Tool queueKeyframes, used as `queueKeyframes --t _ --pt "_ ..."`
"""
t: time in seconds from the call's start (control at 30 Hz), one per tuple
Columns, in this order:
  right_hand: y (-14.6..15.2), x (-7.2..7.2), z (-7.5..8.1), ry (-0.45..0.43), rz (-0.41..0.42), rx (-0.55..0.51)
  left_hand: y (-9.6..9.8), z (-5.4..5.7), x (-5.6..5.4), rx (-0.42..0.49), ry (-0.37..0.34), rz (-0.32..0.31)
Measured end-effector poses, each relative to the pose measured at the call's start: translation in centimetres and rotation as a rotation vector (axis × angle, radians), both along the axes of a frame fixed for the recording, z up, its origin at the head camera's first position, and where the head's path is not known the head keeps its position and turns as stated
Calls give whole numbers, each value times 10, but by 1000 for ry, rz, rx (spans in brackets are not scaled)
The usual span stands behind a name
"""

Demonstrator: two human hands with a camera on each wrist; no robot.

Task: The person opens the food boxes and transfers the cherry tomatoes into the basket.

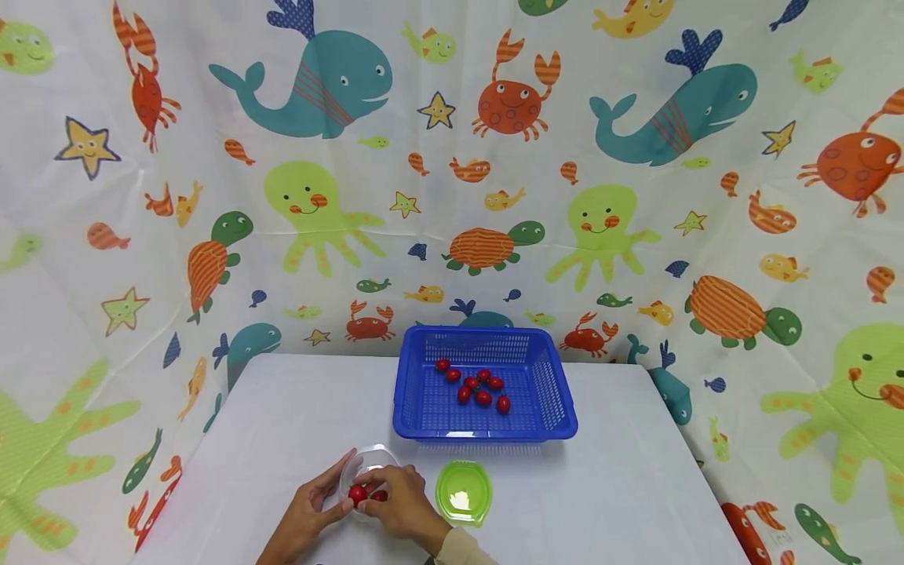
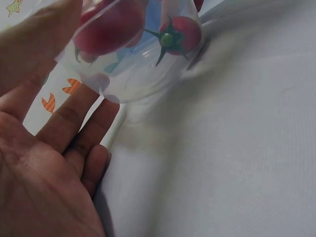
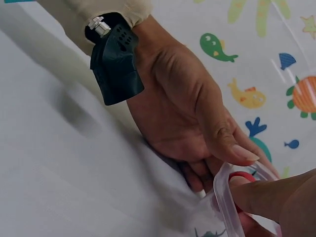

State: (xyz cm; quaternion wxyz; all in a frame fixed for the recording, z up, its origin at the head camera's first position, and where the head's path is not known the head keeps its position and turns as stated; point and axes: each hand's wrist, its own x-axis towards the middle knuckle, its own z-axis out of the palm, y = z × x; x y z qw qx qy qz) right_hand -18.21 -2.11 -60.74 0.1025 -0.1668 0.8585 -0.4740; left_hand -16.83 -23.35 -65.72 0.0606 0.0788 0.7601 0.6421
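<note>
Low in the head view, my left hand (image 1: 311,506) grips the side of a small clear plastic container (image 1: 377,453). Fingers of my right hand (image 1: 404,502) reach into it and pinch a red cherry tomato (image 1: 358,494). Another tomato (image 1: 380,496) lies close by inside. Through the clear wall, the left wrist view shows a tomato (image 2: 185,37) with its green stem and a larger-looking one (image 2: 111,29). In the right wrist view, my left thumb rests at the container rim (image 3: 222,190); the right fingertips are partly hidden there.
A green lid (image 1: 464,493) lies on the white table (image 1: 600,486), right of the container. Behind stands a blue plastic basket (image 1: 487,433) with several cherry tomatoes (image 1: 483,398). A printed sea-animal curtain (image 1: 438,298) hangs around the table.
</note>
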Motion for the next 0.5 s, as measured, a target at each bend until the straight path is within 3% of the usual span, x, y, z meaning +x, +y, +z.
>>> queueKeyframes --t 0.2,0.5 --pt "2 1 1 14 -2 -29 -1 -1 0 4 13 -3" --pt "2 5 -2 91 -50 41 -1 -1 0 -10 11 5"
